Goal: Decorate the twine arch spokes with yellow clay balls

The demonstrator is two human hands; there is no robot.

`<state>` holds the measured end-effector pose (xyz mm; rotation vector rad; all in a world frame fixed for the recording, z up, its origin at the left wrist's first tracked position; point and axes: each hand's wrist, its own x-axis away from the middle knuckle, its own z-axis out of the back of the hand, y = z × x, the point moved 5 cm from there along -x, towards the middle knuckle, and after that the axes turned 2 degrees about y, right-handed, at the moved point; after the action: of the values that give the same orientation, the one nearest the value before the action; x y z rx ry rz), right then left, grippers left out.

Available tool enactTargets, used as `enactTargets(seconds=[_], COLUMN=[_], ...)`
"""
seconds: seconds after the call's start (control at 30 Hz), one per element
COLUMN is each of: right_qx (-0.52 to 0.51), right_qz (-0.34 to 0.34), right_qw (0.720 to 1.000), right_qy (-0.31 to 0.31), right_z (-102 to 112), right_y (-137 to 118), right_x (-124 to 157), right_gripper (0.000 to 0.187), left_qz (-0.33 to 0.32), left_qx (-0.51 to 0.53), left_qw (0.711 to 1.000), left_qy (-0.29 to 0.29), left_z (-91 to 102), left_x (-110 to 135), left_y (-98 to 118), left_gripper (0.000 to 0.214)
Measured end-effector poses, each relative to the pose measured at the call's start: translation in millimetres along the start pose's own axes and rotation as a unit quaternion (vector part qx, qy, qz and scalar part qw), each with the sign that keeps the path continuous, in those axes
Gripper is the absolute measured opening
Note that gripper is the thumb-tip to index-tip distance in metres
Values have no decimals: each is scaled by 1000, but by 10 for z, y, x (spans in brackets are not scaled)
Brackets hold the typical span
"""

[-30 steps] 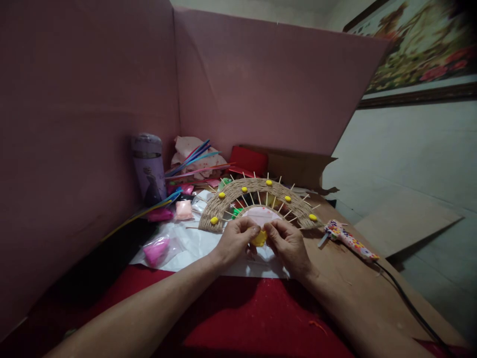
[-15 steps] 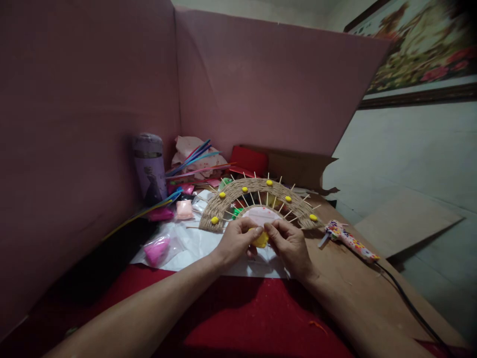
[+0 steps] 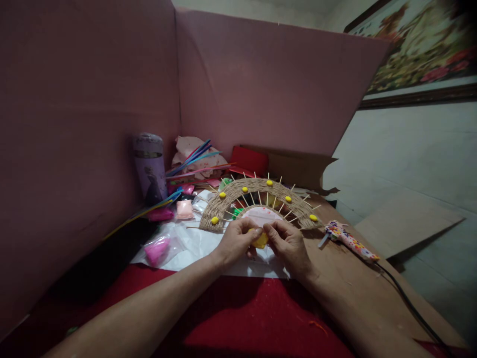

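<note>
Between my two hands is a lump of yellow modelling clay [image 3: 260, 241]. My left hand [image 3: 238, 239] pinches it from the left, thumb on top. From the right, the fingertips of my right hand [image 3: 288, 243] press together at its edge. Just beyond lies a fan-shaped piece [image 3: 257, 187] of woven twine on thin sticks, with several yellow clay dots along its arch. A pale half-round panel [image 3: 261, 215] fills its centre, partly behind my fingers. White sheeting [image 3: 201, 248] lies beneath my hands.
A hot glue gun [image 3: 350, 240] with a flowered body lies to the right, its cord running forward. At left stand a purple tumbler [image 3: 149, 169], pipe cleaners [image 3: 194, 159] and a bag of pink clay [image 3: 157, 250]. Pink boards [image 3: 268, 79] wall the back and left.
My hands stay in nearly the same place, with the yellow clay still between them. Only slight finger movement shows; nothing else has shifted.
</note>
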<state>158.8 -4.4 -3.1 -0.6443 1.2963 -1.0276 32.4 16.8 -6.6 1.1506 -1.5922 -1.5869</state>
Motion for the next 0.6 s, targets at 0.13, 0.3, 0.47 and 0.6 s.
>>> enactTargets(seconds=[0.13,0.3,0.47,0.6], right_qx=[3,12,30,49], right_qz=[-4,0,15,29], right_qw=[1000,1000,999,998], right_qy=[-1,2,7,6], right_z=[0,10,10,6], right_y=[-5,-16,-57,-83], right_x=[3,6,10,11], right_gripper=[31,32,33,33], left_qz=[4,13,12,10], left_qx=[-12,-25,-26,-31], left_qw=[1000,1000,1000,999], left_qy=[-4,-2,-6,-7], left_z=[-9,-17,-13,-10], left_x=[-2,-3,-6,-10], left_y=[-7,-12,-21,-36], left_gripper=[38,37,37,39])
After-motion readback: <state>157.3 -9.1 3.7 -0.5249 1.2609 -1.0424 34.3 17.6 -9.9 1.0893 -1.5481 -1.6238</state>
